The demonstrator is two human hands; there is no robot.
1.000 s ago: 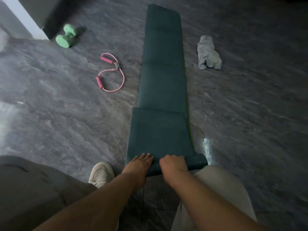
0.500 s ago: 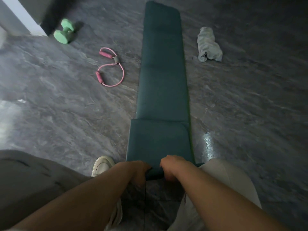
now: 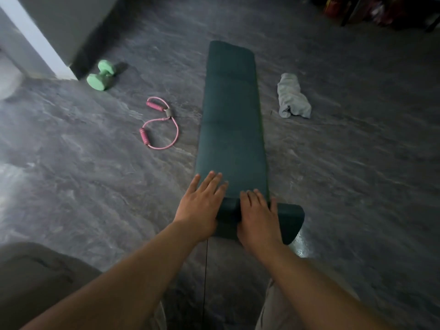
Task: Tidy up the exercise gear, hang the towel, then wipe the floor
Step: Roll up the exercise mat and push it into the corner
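1. At the near end of the mat [image 3: 232, 115], only a short roll [image 3: 289, 220] has formed; most of its length lies flat, running away from me, so I judge the tidying barely begun.
2. I read my left hand [image 3: 202, 206] as flat with the fingers straight and spread, lying over the roll's left end with the fingertips reaching onto the flat mat beyond.
3. I see my right hand [image 3: 258, 217] flat too, fingers straight and close together, pressing on top of the roll near its middle. Neither hand grips anything.
4. The roll's right end sticks out past the flat mat's edge, so it looks skewed to me and may need squaring.
5. Left to do, by my reckoning: finish rolling, then collect the green dumbbell [image 3: 101, 76] at far left beside the wall corner [image 3: 35, 39] and the pink resistance band [image 3: 159, 125] just left of the mat.
6. The grey towel [image 3: 292, 96] lies crumpled to the right of the mat, not yet hung, and the floor [image 3: 357, 175] is unwiped.
7. Nothing lies on the mat ahead of the roll. Dark clutter [image 3: 381, 10] sits at far right, too dim to identify; a trouser leg [image 3: 35, 282] fills the near left.
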